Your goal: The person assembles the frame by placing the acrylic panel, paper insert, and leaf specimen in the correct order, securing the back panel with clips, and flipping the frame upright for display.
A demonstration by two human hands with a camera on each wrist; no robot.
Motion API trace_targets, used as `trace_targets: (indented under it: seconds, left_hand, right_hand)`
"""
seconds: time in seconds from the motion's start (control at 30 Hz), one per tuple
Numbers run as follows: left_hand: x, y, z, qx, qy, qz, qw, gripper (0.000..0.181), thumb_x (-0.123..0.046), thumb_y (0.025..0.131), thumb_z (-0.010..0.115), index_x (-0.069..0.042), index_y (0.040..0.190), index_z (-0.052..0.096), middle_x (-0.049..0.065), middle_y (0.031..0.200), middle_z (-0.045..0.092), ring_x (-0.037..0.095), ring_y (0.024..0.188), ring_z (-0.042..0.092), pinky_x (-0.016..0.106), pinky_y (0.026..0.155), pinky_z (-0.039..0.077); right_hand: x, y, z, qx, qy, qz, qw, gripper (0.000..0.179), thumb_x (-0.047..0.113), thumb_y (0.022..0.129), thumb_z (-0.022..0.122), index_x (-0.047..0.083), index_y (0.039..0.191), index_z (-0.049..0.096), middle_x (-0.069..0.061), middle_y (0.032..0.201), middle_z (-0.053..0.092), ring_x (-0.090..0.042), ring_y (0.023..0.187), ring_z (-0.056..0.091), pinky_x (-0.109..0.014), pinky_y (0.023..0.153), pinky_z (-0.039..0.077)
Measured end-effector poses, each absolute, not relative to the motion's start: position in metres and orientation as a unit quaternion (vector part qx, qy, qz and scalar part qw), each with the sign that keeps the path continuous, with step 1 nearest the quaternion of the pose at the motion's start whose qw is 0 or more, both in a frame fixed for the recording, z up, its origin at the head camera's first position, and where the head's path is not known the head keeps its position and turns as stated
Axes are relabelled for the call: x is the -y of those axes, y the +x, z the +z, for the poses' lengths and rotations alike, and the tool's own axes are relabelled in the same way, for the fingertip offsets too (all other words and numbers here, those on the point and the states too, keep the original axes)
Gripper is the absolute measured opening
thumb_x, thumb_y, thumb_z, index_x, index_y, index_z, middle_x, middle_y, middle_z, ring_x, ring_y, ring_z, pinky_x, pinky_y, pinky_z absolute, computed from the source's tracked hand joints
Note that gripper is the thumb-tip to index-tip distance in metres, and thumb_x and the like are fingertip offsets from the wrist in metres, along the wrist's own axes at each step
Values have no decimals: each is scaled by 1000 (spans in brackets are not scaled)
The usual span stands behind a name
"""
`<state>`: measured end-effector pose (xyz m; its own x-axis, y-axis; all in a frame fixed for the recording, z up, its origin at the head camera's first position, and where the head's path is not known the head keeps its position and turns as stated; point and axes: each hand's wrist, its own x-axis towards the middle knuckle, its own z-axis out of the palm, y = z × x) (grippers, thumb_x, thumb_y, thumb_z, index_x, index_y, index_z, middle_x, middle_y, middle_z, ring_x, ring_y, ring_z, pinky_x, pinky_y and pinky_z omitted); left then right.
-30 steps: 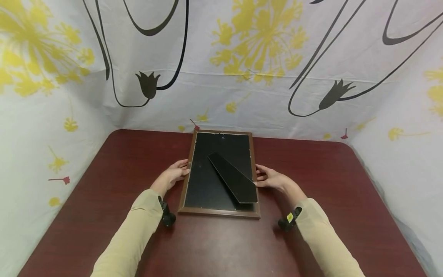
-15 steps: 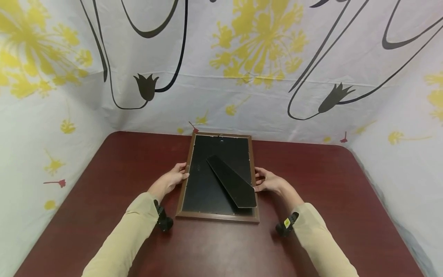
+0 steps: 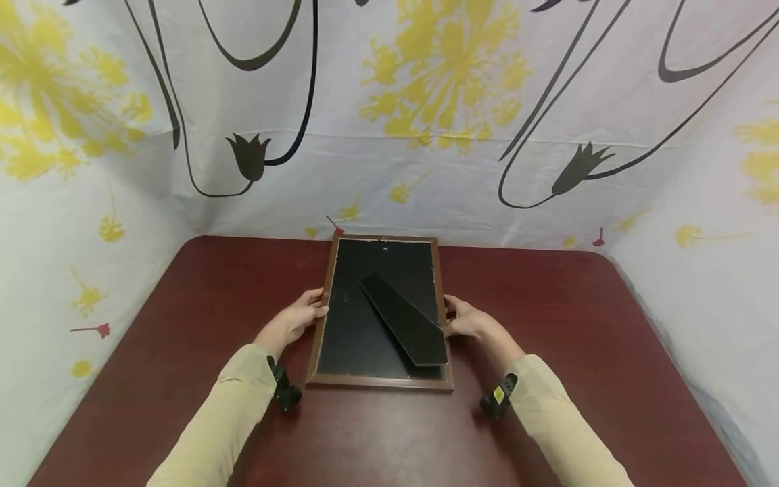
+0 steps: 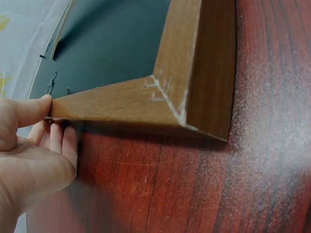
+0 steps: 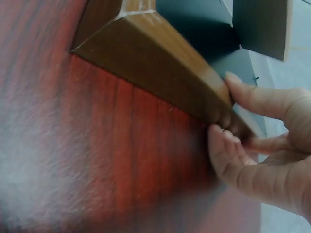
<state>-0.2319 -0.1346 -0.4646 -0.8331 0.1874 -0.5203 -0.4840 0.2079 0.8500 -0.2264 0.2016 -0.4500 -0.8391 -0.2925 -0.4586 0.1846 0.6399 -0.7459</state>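
A picture frame (image 3: 359, 345) with a brown wooden border and black backing lies back side up on the table. Its black easel stand (image 3: 404, 321) slants across the backing toward the lower right. On the left long side my left hand (image 3: 296, 318) grips the border, thumb on top and fingers at the outer edge. My right hand (image 3: 475, 321) holds the opposite side beside the stand's wide end. In the right wrist view the thumb (image 5: 257, 97) lies on the top of the border and the other fingers are against its outer side. The face of the picture frame is hidden.
The dark red wooden table (image 3: 389, 439) has rounded far corners. A white cloth (image 3: 389, 155) printed with yellow and grey flowers hangs behind it and along both sides. Black wrist cameras (image 3: 286, 389) are strapped over the beige sleeves (image 3: 225, 412).
Both hands keep their hold on the sides of the picture frame. The whole head view has shifted slightly, and the frame and hands barely move relative to the table.
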Motion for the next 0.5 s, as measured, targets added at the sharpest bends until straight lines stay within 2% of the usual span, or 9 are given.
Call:
trace_targets:
  seconds: [0.07,0.13,0.2,0.3,0.4,0.5]
  left_hand:
    - [137,-230,-466,-726,-104,625,268,62,-1,95,42,-5,146,7,18,153,6,33,140,10,49,115,19]
    - [139,-229,-469,-722,-103,630,265,62,-1,95,42,-4,146,8,19,153,6,33,140,9,49,115,19]
    - [139,-228,-471,-720,-100,636,260,62,0,94,43,-3,146,9,20,152,6,34,140,10,50,115,20]
    - [137,-227,-473,-716,-98,645,251,61,0,93,43,-2,145,11,21,152,8,35,140,11,50,114,21]
    - [136,-226,-472,-717,-98,646,243,60,1,93,44,-2,145,13,20,151,10,35,139,13,50,114,22]
    - [136,-227,-470,-720,-97,645,236,60,1,93,44,-2,144,14,21,151,11,35,139,14,50,113,23]
  right_hand:
    - [-203,-228,-454,-839,-30,-460,287,83,0,78,65,-4,144,14,-26,128,37,-26,102,47,-24,74,46]
    - [-206,-229,-457,-817,-10,-499,289,80,4,81,66,-5,143,16,-24,126,38,-21,98,50,-24,74,50]
    - [-209,-232,-460,-806,11,-521,282,74,11,84,64,-5,142,20,-24,126,41,-17,97,54,-28,80,54]
    - [-212,-239,-462,-790,54,-555,255,63,15,87,62,-3,139,31,-24,123,49,-16,96,61,-38,90,53]
    - [-214,-250,-462,-781,78,-573,235,56,18,89,59,-2,137,37,-24,127,51,-17,102,60,-40,95,50]
    - [-214,-263,-459,-765,94,-594,230,54,19,91,57,-2,136,38,-22,134,46,-19,110,56,-40,97,48]
